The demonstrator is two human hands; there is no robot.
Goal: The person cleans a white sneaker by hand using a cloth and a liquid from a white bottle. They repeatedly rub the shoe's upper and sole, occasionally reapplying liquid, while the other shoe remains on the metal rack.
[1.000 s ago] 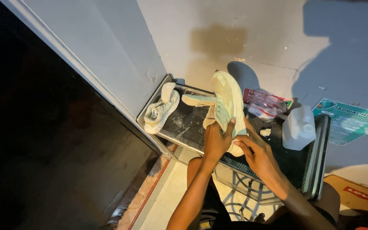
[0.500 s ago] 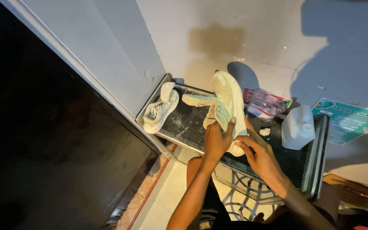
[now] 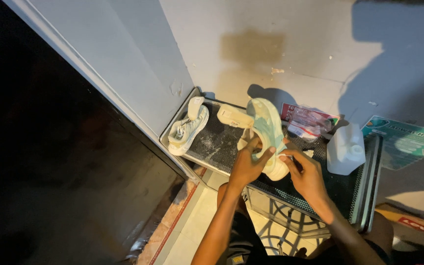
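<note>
Left hand: the left hand (image 3: 248, 164) reaches up from the lower middle, forearm nearly straight, wrist a little bent back; its fingers are curled around the near side of the pale green shoe (image 3: 267, 131), thumb and index spread over the upper, so it holds the shoe.
Right hand: the right hand (image 3: 307, 174) comes in from the lower right, forearm slanting up and to the left, wrist flexed; the fingers are pinched narrow at the heel end of the same shoe, with something small and white between the fingertips that is too small to make out.
Shoe in hand: lifted off the surface and tilted, long axis running away from the person, over the middle of the dark mesh tray (image 3: 222, 147).
Shoe tree: a cream shoe insert (image 3: 234, 117) sticks out to the left from the top of the held shoe.
Second shoe: the other pale shoe (image 3: 187, 128) lies at the tray's left end, well apart from the hands, close to the grey wall panel (image 3: 123, 73).
Jug: a white plastic jug (image 3: 345, 149) stands on the right part of the tray, near the right hand but not touching it.
Packet: a clear plastic packet (image 3: 307, 120) with red print lies behind the tray, on the pale floor (image 3: 290, 39).
Sheet: a teal printed sheet (image 3: 408, 142) lies to the far right.
</note>
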